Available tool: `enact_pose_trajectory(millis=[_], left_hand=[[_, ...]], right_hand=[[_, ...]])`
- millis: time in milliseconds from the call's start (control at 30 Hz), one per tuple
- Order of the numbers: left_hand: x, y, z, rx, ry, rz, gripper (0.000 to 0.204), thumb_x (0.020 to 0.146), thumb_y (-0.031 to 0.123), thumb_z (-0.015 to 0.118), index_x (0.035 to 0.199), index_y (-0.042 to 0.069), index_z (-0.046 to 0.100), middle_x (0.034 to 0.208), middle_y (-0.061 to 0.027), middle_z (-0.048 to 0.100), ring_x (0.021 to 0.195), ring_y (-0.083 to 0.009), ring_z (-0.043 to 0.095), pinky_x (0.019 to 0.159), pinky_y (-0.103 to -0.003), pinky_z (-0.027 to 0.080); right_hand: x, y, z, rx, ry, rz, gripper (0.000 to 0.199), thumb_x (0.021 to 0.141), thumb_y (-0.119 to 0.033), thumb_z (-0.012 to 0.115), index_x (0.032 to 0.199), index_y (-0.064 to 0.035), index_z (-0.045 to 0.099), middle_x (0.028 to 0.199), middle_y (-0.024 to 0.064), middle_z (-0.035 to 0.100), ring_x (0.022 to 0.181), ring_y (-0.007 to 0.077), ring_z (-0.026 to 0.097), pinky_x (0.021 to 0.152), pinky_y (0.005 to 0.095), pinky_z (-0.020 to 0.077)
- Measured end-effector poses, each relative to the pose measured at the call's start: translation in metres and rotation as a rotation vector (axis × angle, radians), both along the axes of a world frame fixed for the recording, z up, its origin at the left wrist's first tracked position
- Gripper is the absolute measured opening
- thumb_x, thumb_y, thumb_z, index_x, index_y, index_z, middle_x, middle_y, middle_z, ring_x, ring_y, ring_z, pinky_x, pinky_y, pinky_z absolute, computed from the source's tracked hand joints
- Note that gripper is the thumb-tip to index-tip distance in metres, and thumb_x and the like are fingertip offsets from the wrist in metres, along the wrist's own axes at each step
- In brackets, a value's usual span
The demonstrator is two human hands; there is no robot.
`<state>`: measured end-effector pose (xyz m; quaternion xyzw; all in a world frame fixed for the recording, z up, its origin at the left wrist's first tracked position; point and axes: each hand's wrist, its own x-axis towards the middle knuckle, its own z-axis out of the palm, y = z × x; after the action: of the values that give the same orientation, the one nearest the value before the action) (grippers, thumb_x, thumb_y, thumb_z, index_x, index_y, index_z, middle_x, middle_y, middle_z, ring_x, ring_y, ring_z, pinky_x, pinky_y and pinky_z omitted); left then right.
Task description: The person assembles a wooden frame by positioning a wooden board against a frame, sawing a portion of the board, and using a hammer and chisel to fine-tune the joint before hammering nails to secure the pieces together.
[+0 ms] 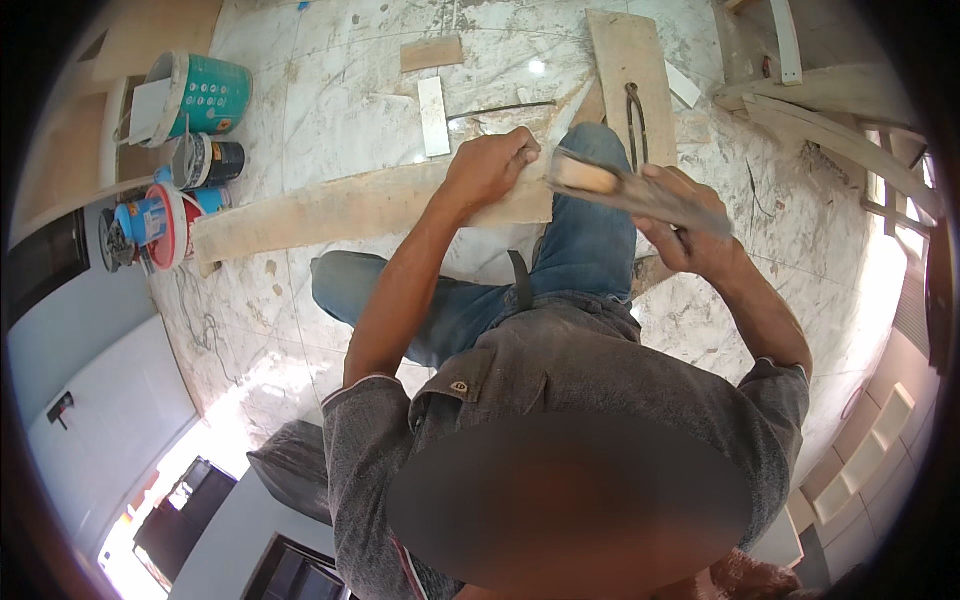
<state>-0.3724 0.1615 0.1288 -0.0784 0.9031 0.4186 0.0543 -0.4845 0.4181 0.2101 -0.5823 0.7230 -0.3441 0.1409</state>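
Observation:
My left hand (490, 170) is closed in a fist with its thumb side up, over the right end of a long wooden plank (330, 208). What its fingers hold, if anything, is hidden. My right hand (680, 215) grips a long grey tool with a pale wood-coloured part (588, 177) at its left end, held above my bent knee. The tool is smeared by motion, so its exact kind does not show. Beyond the right hand, dark metal pincers (633, 100) lie with their handles toward me on a wide wooden board (618, 45).
On the tiled floor lie a short wood piece (432, 54), a white strip (433, 117) and a thin dark rod (505, 108). A teal bucket (217, 95) and several smaller containers stand at the left. Wooden beams (850, 150) lean at the far right.

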Motion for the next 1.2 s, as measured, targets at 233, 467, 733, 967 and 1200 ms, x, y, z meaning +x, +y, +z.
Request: enact_pose_trajectory(millis=[233,467,733,967,1200], left_hand=[[0.0,-0.002,-0.013,-0.131,0.027,-0.027,0.019,0.093,0.028,0.05,0.097,0.011,0.056,0.081,-0.0139,0.065,0.079,-0.0351,0.062,0.067,-0.045,0.045],[-0.005,-0.001,-0.013,-0.064,-0.003,-0.049,0.016,0.092,0.026,0.051,0.097,0.011,0.056,0.082,-0.0144,0.066,0.079,-0.0351,0.062,0.067,-0.046,0.045],[0.0,0.0,-0.015,-0.018,-0.006,-0.015,0.013,0.084,0.016,0.056,0.095,0.011,0.056,0.082,-0.0142,0.064,0.081,-0.0351,0.061,0.068,-0.045,0.044],[-0.001,-0.003,-0.009,-0.159,-0.019,-0.032,0.016,0.092,0.025,0.052,0.097,0.011,0.056,0.081,-0.0132,0.065,0.079,-0.0336,0.062,0.067,-0.044,0.045],[-0.005,-0.002,-0.016,-0.016,-0.052,-0.019,0.018,0.079,0.01,0.061,0.096,0.011,0.056,0.088,-0.0099,0.066,0.087,-0.0323,0.062,0.071,-0.041,0.046]], right_hand=[[-0.013,-0.009,-0.018,0.387,0.113,-0.018,0.05,0.089,-0.023,0.057,0.134,-0.0079,0.041,0.094,0.0147,0.062,0.075,0.0306,0.063,0.067,0.0371,0.0528],[-0.008,-0.001,-0.025,0.533,0.174,0.053,0.053,0.088,-0.023,0.058,0.136,-0.0106,0.038,0.094,0.0154,0.062,0.074,0.0307,0.062,0.066,0.0376,0.0515],[-0.005,0.0,-0.014,0.011,-0.009,0.066,0.046,0.09,-0.021,0.055,0.133,-0.0118,0.042,0.097,0.0166,0.061,0.082,0.0344,0.062,0.07,0.0415,0.0508],[-0.003,-0.013,-0.01,0.298,0.026,-0.023,0.05,0.087,-0.021,0.059,0.133,-0.0093,0.041,0.091,0.0155,0.061,0.076,0.0338,0.061,0.066,0.0395,0.0508],[-0.006,-0.007,-0.031,0.529,0.186,0.048,0.048,0.087,-0.019,0.061,0.131,-0.0112,0.043,0.086,0.0119,0.06,0.071,0.0287,0.061,0.062,0.0388,0.0502]])
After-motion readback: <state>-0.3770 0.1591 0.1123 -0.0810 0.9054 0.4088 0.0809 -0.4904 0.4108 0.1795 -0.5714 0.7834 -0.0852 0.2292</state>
